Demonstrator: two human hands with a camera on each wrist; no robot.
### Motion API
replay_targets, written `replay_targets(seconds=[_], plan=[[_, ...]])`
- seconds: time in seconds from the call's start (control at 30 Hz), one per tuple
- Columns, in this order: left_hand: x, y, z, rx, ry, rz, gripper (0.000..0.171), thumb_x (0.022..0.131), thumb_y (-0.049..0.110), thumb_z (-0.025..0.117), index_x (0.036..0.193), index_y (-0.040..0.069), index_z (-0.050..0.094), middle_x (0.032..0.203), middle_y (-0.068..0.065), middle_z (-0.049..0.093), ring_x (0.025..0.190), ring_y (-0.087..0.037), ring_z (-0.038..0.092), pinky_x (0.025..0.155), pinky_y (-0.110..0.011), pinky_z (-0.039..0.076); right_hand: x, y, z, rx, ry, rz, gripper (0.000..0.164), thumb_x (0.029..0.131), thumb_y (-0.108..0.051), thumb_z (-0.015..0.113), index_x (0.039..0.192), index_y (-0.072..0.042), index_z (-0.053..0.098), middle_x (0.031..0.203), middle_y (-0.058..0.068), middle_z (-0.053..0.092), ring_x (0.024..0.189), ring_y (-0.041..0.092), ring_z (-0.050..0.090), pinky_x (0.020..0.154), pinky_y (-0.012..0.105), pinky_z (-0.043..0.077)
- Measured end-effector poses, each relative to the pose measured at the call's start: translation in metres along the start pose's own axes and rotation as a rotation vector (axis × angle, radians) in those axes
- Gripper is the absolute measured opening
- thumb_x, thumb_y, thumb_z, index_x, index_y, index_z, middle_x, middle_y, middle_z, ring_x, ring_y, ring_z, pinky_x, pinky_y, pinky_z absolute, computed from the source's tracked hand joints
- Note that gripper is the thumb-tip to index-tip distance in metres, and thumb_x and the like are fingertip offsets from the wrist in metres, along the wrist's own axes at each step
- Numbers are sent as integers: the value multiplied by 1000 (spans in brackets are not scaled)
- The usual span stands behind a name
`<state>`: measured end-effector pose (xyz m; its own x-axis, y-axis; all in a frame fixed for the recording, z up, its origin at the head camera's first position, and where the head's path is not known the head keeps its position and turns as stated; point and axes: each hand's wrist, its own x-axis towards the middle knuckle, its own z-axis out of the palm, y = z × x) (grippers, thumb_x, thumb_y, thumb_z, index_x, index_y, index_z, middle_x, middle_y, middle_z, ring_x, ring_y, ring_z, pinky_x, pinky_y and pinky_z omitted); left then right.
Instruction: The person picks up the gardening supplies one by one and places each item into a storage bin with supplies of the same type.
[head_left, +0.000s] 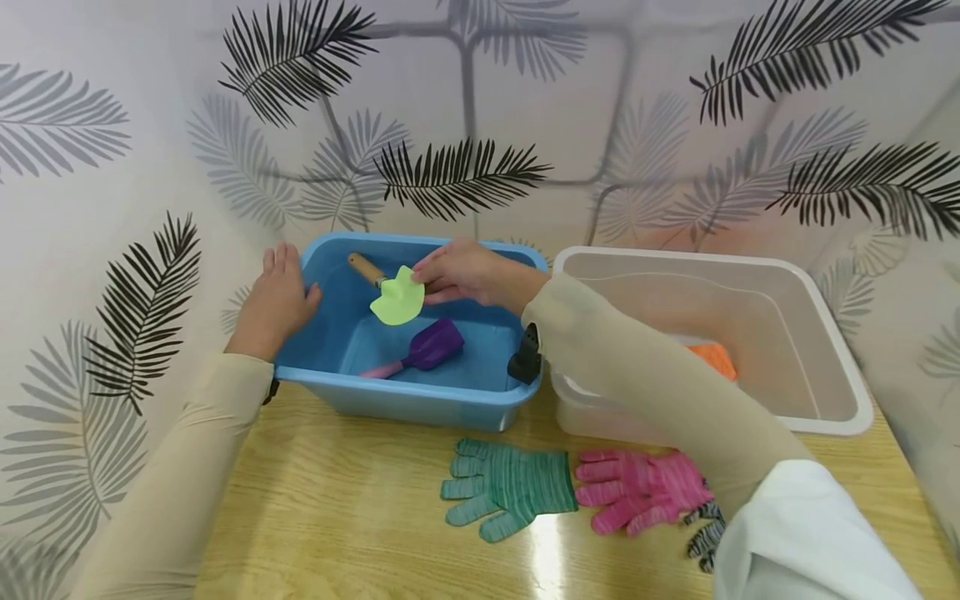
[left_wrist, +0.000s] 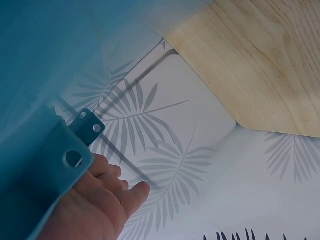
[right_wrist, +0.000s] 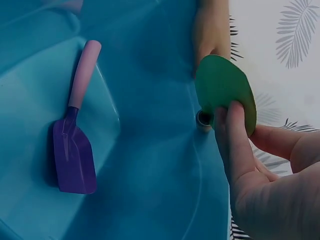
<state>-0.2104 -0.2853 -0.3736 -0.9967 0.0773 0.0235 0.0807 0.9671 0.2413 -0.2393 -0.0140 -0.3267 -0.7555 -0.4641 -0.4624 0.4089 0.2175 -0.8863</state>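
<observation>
Trowel: one, pale green blade, wooden handle; we find the trowel within the blue tub's mouth, raised above its floor, handle pointing to the far left corner. Whether the handle touches the wall we cannot tell.
Right hand: the right hand reaches in over the blue tub and pinches the trowel by its blade, fingers on one face, thumb opposite.
Left hand: the left hand is at the blue tub's left rim, fingers loosely extended, thumb apart from them; we see no tool in it.
Scoop: one, purple blade, pink handle; the scoop lies on the blue tub's floor, handle to the left, nearer us than the trowel.
Blue tub: the blue tub stands at left on the table, lugs with round holes at the left hand's side.
White tub: the white tub stands just right of the blue one, partly behind the right forearm.
Orange item: the orange item sits inside the white tub; half hidden, its kind we cannot tell.
Gloves: in front of the tubs we list a green glove, a pink glove beside it, and a striped glove, mostly covered by the right sleeve.
Backdrop: pale cloth, leaf print.
</observation>
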Motion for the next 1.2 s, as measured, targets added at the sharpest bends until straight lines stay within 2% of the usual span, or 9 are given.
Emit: replay_targets(seconds=[0.27,0.47,0.67,0.93,1.2], plan=[[-2,2,-1,-10,-13,-26,69,95,17,44,141,-16,4,147,-34,3,136,-45,1,104,-60,17,24,11,13,-68,12,14,25,89,-2,61,113,3,61,102,15,66,87,23,67,69,34,56],[-2,-2,3,-12,-29,-23,70,95,17,44,141,-16,3,148,-33,2,136,-44,-1,103,-61,18,35,30,18,-93,-4,46,25,89,0,59,114,4,61,102,15,67,86,23,67,73,34,55],[-1,-2,3,-16,-4,-13,70,94,18,46,141,-16,6,147,-33,5,136,-45,2,103,-61,18,37,37,21,-109,-2,41,26,89,2,57,114,9,59,104,19,65,89,25,66,76,35,54],[0,0,0,-11,-20,-8,71,94,18,45,141,-16,4,148,-33,3,136,-45,0,103,-61,18,38,40,21,-244,-15,55,23,89,2,57,111,9,59,108,19,64,91,25,66,79,38,53],[-1,0,1,-17,-16,-8,71,94,18,46,141,-16,3,147,-34,2,136,-45,0,102,-62,18,39,46,21,-261,-37,48,22,88,5,57,109,12,59,106,20,63,91,28,65,72,36,55]])
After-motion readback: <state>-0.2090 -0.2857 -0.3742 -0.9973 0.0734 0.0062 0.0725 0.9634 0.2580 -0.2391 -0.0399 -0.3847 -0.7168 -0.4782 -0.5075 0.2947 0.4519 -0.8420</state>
